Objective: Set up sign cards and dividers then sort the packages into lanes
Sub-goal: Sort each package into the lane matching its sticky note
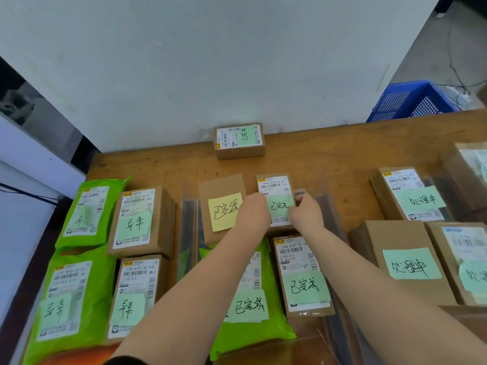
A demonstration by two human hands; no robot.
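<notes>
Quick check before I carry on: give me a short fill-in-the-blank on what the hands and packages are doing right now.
1. Both hands, left hand and right hand, hold one ___ box.
2. The sign card beside it carries a ___ sticky note.
3. The crate beyond the table is ___.

Missing words: cardboard; yellow; blue

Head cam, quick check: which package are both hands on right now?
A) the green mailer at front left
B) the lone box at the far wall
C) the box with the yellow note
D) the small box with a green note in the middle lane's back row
D: the left hand and right hand both hold the sides of the small box with a green note, just right of the box with the yellow note.
</notes>
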